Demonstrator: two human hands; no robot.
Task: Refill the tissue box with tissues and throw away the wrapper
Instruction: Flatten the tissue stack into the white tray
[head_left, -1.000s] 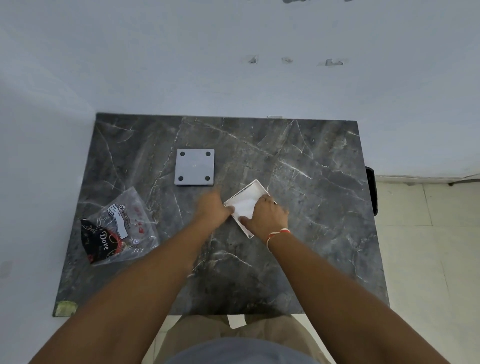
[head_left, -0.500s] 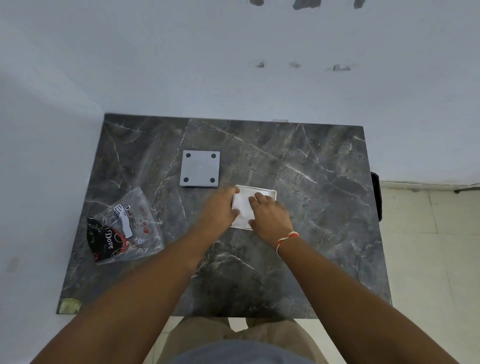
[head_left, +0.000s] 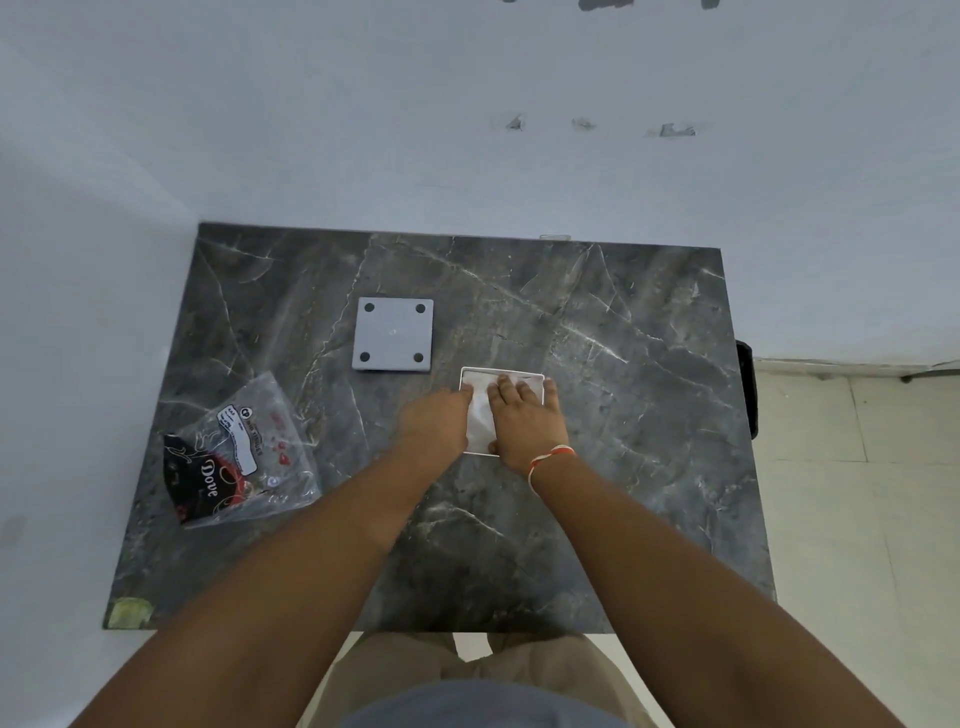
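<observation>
My right hand (head_left: 524, 418) presses flat, fingers spread, on the tissues (head_left: 480, 415) inside the tissue box (head_left: 503, 372) mid-tabletop (head_left: 623, 467); my left hand (head_left: 434, 423) steadies its side. The wrapper (head_left: 244, 452) lies at nine o'clock.

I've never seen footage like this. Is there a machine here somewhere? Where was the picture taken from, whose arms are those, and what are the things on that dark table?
There is no machine: a person wears a camera on the head, looking down at their own two bare hands. They stand at a dark marble-patterned table against a pale wall. In the middle sits a white square tissue box, open on top, with white tissues inside. The right hand lies flat on the tissues, while the left hand touches the box's left side. Neither grips anything. Behind the box lies a grey square plate with four dark dots, probably the box's lid or base. At the left lies the clear plastic wrapper.
</observation>
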